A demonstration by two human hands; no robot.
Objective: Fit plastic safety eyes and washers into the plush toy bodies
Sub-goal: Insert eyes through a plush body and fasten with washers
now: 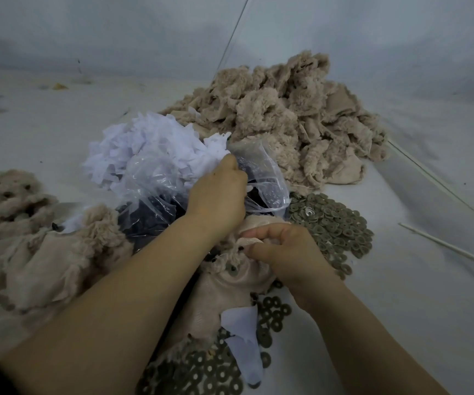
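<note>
Pale tabletop (401, 309) holds a clear plastic bag (156, 206) of dark beads — probably safety eyes. Left hand (218, 192) reaches in, fingers hidden; right hand (284, 249) pinches a beige plush body (230, 289) beside washers (332, 223).

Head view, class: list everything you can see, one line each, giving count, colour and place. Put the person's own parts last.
Plush pile: one heap, beige, far centre-right.
Plush bodies: several, beige, left.
Held plush: one, beige, centre, under the hands.
White scraps: one heap, white, centre-left.
Bag: one, clear, dark eyes inside, centre.
Washers: many, olive-grey, right and bottom centre.
Sticks: two, pale, right.
Table: one, white.
Left hand: reaching into the bag; fingers hidden.
Right hand: pinching the held plush.
</note>
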